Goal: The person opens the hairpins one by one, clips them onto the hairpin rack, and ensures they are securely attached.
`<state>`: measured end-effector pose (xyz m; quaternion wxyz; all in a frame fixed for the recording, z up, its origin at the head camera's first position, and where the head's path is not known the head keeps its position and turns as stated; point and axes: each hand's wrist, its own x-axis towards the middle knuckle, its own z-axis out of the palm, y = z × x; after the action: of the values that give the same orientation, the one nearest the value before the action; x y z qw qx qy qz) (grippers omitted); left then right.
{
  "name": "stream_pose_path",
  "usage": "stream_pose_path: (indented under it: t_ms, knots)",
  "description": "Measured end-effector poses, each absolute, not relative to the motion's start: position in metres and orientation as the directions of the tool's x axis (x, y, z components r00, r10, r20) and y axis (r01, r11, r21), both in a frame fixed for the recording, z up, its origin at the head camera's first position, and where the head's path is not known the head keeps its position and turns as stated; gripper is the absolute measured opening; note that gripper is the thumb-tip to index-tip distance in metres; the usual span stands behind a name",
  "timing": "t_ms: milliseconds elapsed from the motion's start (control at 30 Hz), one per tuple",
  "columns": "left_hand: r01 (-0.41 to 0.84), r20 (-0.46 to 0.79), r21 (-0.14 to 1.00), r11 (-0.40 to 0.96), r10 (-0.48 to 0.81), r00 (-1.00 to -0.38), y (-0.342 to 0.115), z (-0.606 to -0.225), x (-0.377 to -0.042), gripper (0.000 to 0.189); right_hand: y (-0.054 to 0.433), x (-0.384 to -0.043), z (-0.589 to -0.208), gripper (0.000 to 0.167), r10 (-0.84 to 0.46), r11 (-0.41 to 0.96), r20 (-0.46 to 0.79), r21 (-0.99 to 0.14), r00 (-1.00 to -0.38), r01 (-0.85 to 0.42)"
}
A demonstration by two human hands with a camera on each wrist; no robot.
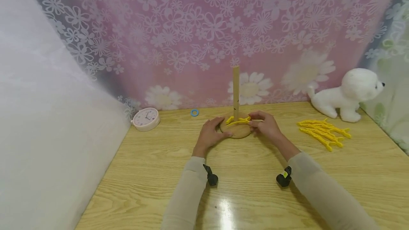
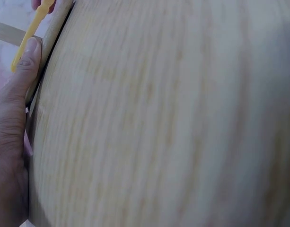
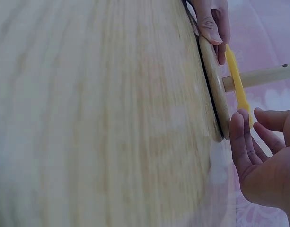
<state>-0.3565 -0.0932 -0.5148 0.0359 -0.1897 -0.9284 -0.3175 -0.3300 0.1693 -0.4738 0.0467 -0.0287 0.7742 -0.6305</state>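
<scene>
A round wooden base [image 1: 237, 132] carries an upright wooden rod [image 1: 235, 91]. Low around the rod lies a yellow forked branch piece [image 1: 238, 122]. My right hand [image 1: 266, 126] pinches the branch piece's right end between thumb and fingers. On the opposite side, my left hand [image 1: 209, 134] grips the base's rim, thumb at the front and fingers toward the back. In the left wrist view the thumb [image 2: 30, 59] lies against the base's edge, below the yellow branch piece [image 2: 33, 30]. The right wrist view shows the branch piece [image 3: 237, 78] crossing the rod [image 3: 260, 77] just above the base [image 3: 215, 85].
Several more yellow branch pieces [image 1: 324, 133] lie in a pile to the right. Behind them sits a white plush dog [image 1: 342, 93]. A blue ring [image 1: 194, 113] and a pink round clock [image 1: 146, 119] are at the back left. A floral curtain [image 1: 204, 38] hangs behind the table [image 1: 153, 187].
</scene>
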Motion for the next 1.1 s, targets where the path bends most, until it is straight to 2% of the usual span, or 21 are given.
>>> stream_pose_path:
  t_ms: [267,600,700,867,1100]
  knots:
    - [0.375,0.179,0.573,0.728,0.336,-0.925,-0.093,-0.515,-0.355,0.087,0.195,-0.316,-0.470,0.055,-0.132,0.199,-0.014,-0.980,-0.991,-0.013]
    - [0.387,0.193,0.565,0.728,0.339,-0.921,-0.094,-0.520,-0.358,0.086,0.247,-0.292,-0.470,0.065,-0.093,0.233,0.006,-0.972,-0.996,-0.028]
    - [0.384,0.192,0.563,0.732,0.336,-0.922,-0.094,-0.520,-0.358,0.086,0.263,-0.284,-0.469,0.062,-0.071,0.241,0.012,-0.970,-0.997,-0.029]
    - [0.385,0.192,0.563,0.731,0.337,-0.922,-0.094,-0.518,-0.358,0.086,0.286,-0.269,-0.468,0.049,-0.052,0.242,0.015,-0.970,-0.999,-0.027]
    - [0.374,0.184,0.571,0.731,0.330,-0.926,-0.093,-0.518,-0.356,0.086,0.321,-0.250,-0.472,0.042,-0.031,0.298,0.028,-0.954,-0.999,-0.036]
